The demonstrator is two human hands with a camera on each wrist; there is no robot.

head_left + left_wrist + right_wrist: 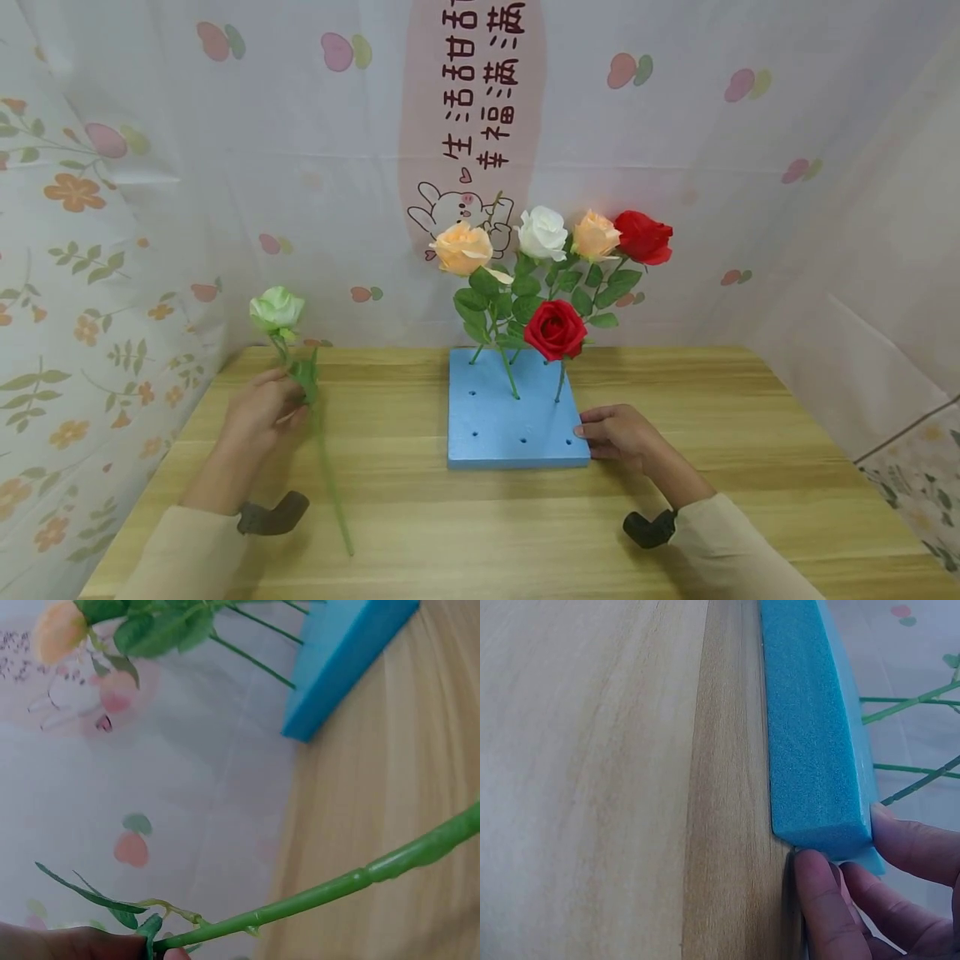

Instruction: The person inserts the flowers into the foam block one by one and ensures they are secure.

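Note:
On the left, my left hand [262, 410] pinches the stem of a pale green rose [277, 310] between thumb and finger. In the left wrist view its green stem [315, 897] runs out to the right, with small leaves by the fingertips. My right hand [618, 437] grips the right edge of a blue foam block [495, 450]; in the right wrist view the thumb [915, 844] lies on the top edge and fingers touch the side. Standing in the block are a front red rose [555, 329], a white rose [543, 233], a peach rose [461, 248] and others.
The block's front part shows several small holes, such as a front hole [522, 441]. It stands toward the back of a wooden table [405, 517]. A patterned white cloth [322, 167] hangs behind and at the sides. Each wrist carries a dark camera mount.

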